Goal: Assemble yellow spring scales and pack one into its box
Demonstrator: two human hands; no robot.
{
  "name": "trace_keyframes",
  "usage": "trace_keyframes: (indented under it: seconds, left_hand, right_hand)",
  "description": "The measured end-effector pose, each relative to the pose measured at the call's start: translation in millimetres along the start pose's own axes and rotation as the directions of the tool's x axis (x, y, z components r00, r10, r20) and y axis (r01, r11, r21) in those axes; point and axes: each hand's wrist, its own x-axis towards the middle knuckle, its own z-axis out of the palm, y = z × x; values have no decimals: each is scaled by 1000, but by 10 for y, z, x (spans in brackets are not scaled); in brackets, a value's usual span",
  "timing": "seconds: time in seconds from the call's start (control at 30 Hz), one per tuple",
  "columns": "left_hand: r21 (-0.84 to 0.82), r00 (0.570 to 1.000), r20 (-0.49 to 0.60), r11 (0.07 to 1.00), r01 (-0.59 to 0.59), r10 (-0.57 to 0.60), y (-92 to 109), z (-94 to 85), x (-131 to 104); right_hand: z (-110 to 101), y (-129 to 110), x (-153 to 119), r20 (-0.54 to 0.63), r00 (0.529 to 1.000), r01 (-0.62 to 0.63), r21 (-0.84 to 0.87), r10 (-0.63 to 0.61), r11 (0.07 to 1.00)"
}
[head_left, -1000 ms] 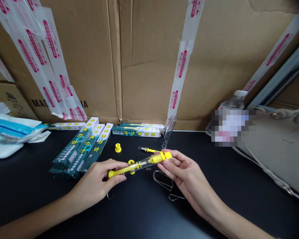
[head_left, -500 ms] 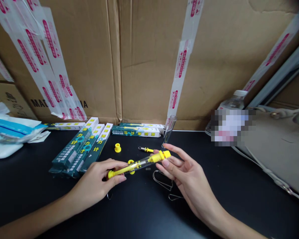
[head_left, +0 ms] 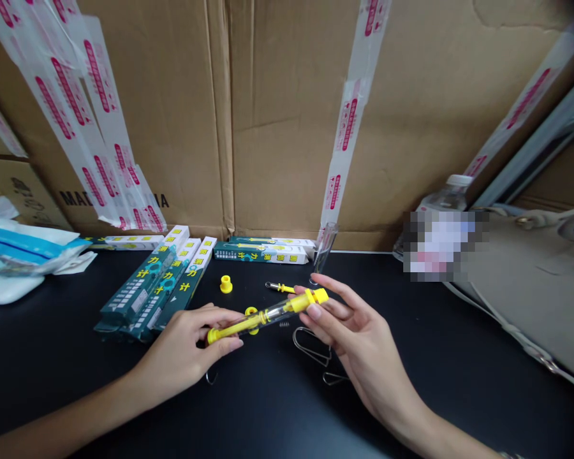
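A tubular spring scale, clear with yellow inner parts and yellow ends, is held slantwise above the black table. My left hand is closed around its lower left end. At the raised right end, the thumb and fingers of my right hand pinch near the yellow cap. Behind the scale lie a yellow rod with a metal end and a yellow plug. A yellow ring-shaped piece is partly hidden by the tube. Below sit a small spring, a bent wire loop and a smaller wire hook.
Printed green-and-white boxes lean at the left; more boxes lie at the back. A clear tube stands tilted by the cardboard. A bottle and beige bag are right, a blue-white packet left.
Almost nothing differs. Both hands keep their hold on the spring scale, and the view has shifted very slightly.
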Motion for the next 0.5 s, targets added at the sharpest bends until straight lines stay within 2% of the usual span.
trace_keyframes:
  seconds: [0.13,0.3,0.5]
  left_hand:
    - [-1,1000,-3,1000,7,-7,-3,1,-1]
    - [-1,1000,0,1000,13,-13,-14,-1,4]
    - [45,999,-2,998,-45,45,-7,-16,24]
  right_hand:
    - [1,-11,26,-11,999,-51,44,51,998]
    - [-10,5,37,20,999,-51,17,51,999]
    - [-10,9,38,27,998,-50,-1,50,999]
